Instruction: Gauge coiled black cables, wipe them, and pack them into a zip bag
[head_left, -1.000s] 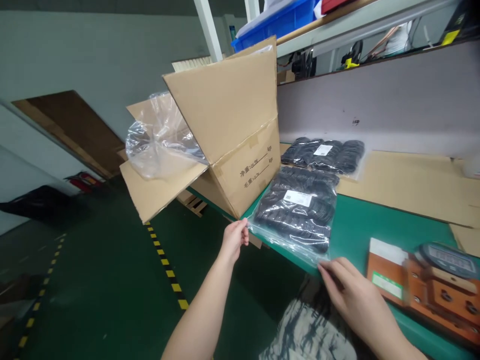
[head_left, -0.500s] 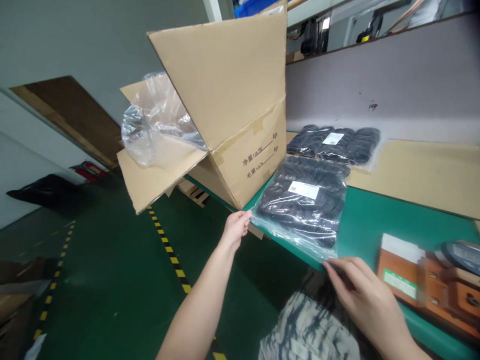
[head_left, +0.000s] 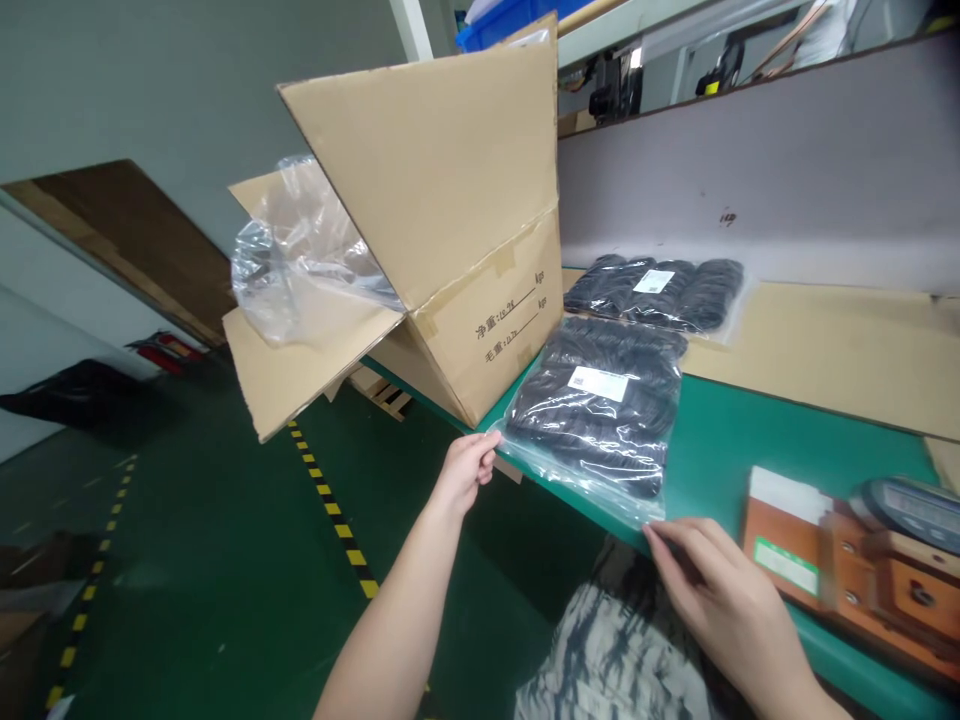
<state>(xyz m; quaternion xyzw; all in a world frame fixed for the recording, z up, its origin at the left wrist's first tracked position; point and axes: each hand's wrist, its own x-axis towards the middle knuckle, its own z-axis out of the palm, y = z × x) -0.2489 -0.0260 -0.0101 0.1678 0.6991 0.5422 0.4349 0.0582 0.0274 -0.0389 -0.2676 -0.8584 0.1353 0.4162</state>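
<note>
A clear plastic bag of black rings (head_left: 600, 410) with a white label lies at the near edge of the green table (head_left: 720, 440). My left hand (head_left: 466, 468) pinches the bag's near left corner. At the near right corner, my right hand (head_left: 712, 590) pinches the bag's edge with curled fingers. A second bag of black rings (head_left: 660, 292) lies farther back on a cardboard sheet (head_left: 832, 350).
An open cardboard box (head_left: 465, 240) lined with clear plastic (head_left: 300, 250) lies on its side at the table's left end, overhanging the floor. An orange-brown device (head_left: 847, 580) with a gauge sits at the right. A grey partition (head_left: 750, 170) backs the table.
The view has shifted slightly. Both hands have kept their hold on the bag's near corners, and the bag stays at the table edge.
</note>
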